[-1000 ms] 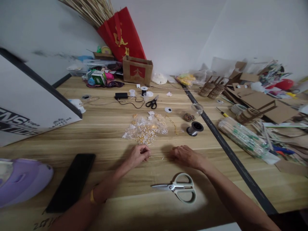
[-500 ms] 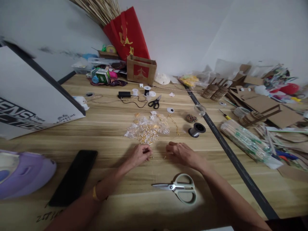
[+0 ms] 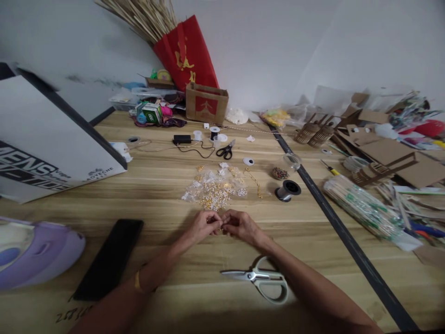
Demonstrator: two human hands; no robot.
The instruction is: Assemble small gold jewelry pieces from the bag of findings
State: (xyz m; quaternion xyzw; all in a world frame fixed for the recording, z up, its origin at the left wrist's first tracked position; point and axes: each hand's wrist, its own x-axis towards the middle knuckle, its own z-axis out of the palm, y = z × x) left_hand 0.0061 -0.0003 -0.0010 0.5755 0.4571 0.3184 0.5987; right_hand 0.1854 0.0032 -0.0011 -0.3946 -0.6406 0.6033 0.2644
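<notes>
My left hand is closed in a pinch just in front of the bead pile. Small gold-coloured beads show at its fingertips, too tiny to make out fully. My right hand meets it there, thumb and fingers also pinched; whatever they hold is hidden. Beyond both hands lies a pile of gold and silver beads among small clear plastic bags. A gold chain lies to the right of the pile. Scissors with pale handles rest on the table, nearer to me than the hands.
A spool of wire and a dish of brown beads stand right of the pile. Black scissors lie behind it. A phone and a purple object sit at left. Bagged sticks and cardboard crowd the right.
My right hand has moved left, away from a small gold piece on the table, and its fingertips now meet those of my left hand. The view has shifted slightly.
</notes>
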